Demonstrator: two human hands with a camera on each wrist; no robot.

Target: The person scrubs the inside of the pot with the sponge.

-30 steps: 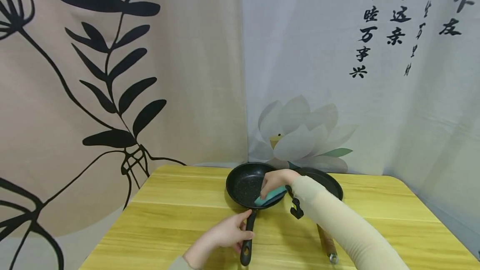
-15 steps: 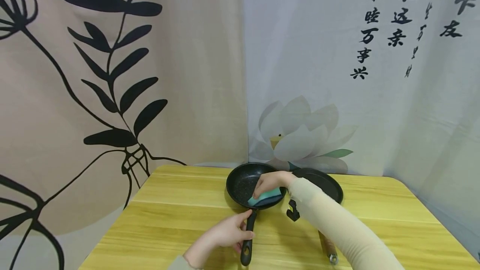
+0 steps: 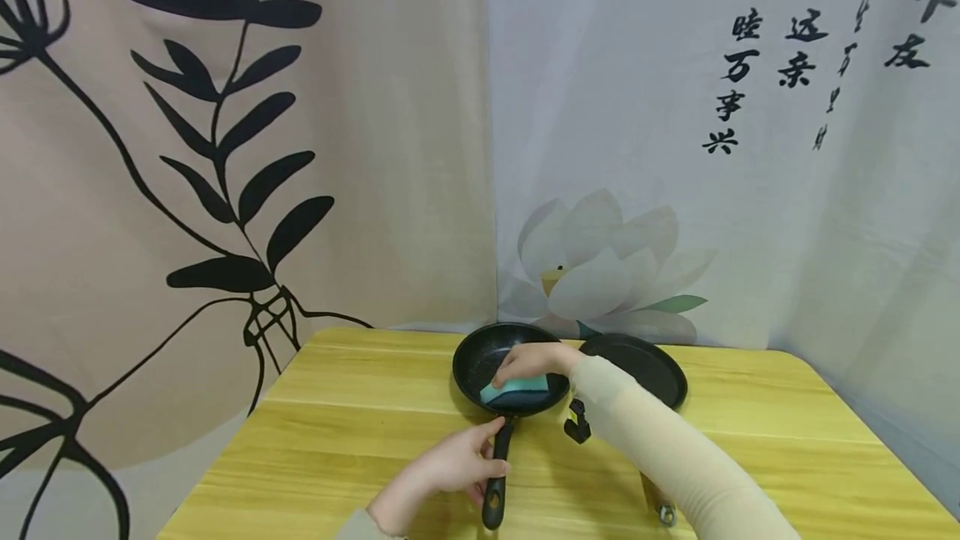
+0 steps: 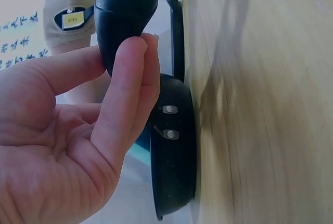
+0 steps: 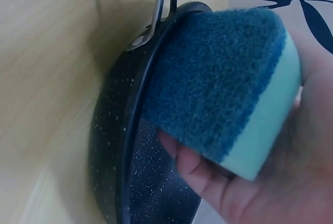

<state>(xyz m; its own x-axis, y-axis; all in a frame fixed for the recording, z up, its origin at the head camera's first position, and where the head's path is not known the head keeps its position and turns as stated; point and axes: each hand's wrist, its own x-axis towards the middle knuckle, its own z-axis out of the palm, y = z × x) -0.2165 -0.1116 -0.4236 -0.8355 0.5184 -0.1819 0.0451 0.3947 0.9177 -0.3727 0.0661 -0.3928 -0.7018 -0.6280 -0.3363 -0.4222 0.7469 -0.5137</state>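
A black speckled frying pan (image 3: 471,357) rests on the wooden table. My left hand (image 3: 453,462) grips its black handle (image 3: 492,502), thumb and fingers around it, as the left wrist view also shows. My right hand (image 3: 528,359) holds a sponge (image 3: 516,392) down inside the pan, towards the near rim. In the right wrist view, the sponge (image 5: 213,78) has a dark blue-green scouring side and a pale green foam side. Fingers curl around its foam side, and its scouring side lies against the pan's inner wall.
A flat black pan (image 3: 645,369) with a wooden handle (image 3: 654,498) lies just right of the frying pan, partly hidden by my right sleeve (image 3: 660,448). Behind the wooden table (image 3: 360,398) hangs a printed curtain (image 3: 405,148).
My right hand has slid the sponge leftward across the near part of the pan. The left hand keeps its hold on the handle, and both pans stay in place.
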